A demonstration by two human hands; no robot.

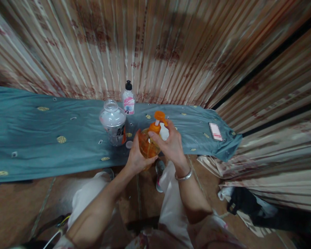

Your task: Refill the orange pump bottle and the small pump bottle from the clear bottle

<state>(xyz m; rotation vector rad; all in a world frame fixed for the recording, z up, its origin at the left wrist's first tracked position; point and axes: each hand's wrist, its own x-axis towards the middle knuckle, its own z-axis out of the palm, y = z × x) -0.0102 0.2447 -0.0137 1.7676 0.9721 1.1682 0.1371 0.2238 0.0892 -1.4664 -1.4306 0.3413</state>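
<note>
A rounded bottle of amber liquid [148,144] with an orange pump top [159,116] is between my two hands at the table's front edge. My left hand [138,155] wraps round the bottle's body from the left. The fingers and thumb of my right hand [169,141] grip the orange collar below the pump head. To the left stands a clear, wide bottle [114,124] with no cap on it. Behind it is a small clear bottle with a black cap [129,100] and a pink label. A small pale disc [129,144] lies beside the wide bottle's base.
A green cloth with yellow patterns [80,129] covers the long, narrow table. A pixelated pink-and-white item [216,131] lies near its right end. Pleated curtains [150,45] hang behind and to the right. Dark and white fabric [248,204] lies on the tiled floor at right.
</note>
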